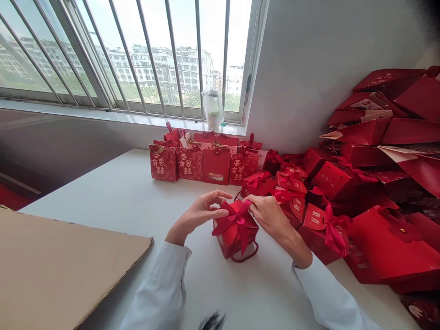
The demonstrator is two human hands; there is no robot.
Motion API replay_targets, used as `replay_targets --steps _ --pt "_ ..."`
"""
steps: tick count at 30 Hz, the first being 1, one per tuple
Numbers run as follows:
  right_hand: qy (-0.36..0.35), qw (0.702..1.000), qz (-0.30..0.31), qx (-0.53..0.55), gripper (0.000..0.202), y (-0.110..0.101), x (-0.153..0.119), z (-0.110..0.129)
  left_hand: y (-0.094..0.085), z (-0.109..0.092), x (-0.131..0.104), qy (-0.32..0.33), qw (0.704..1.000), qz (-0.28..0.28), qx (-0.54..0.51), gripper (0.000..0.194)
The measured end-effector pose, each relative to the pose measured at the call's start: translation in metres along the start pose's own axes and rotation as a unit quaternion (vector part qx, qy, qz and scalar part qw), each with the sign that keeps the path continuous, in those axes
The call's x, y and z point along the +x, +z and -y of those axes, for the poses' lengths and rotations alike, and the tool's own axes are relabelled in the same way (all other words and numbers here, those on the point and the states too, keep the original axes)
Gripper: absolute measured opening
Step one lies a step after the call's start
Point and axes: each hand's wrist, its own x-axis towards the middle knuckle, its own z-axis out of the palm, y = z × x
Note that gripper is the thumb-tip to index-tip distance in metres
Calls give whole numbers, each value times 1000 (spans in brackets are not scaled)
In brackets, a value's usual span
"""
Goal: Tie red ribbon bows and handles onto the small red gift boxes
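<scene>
A small red gift box (pixel 229 243) with a cord handle stands on the white table (pixel 151 201), a shiny red ribbon bow (pixel 238 220) tied on its top. At the upper right of the bow, my right hand (pixel 270 213) pinches one ribbon loop between thumb and fingers. On the other side, my left hand (pixel 202 211) is curved over the bow's upper left, its thumb and fingers apart and its thumb tip by the ribbon. The cord handle (pixel 245 260) hangs at the box's near side.
Red paper bags (pixel 190 164) stand in a row at the back. Many red boxes (pixel 318 224) are heaped on the right, piled high at the far right. Cardboard (pixel 62 270) lies at the left. A wrapped container (pixel 213 110) sits on the sill of the barred window.
</scene>
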Motion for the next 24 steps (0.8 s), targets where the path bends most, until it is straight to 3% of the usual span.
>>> replay_targets --steps 4,10,14,17,24 --pt "9 1000 7 2 25 0 0 1 -3 5 0 11 1000 -23 -10 32" --pt "12 1000 14 -5 24 1 0 1 12 11 8 39 995 -82 45 25" --pt "15 1000 14 -19 24 3 0 1 22 15 12 91 963 -166 191 12" --pt "23 999 17 -23 25 4 -1 3 27 20 14 127 932 -214 265 16" --pt "57 998 2 -22 29 12 -2 7 30 28 17 126 914 -279 266 21"
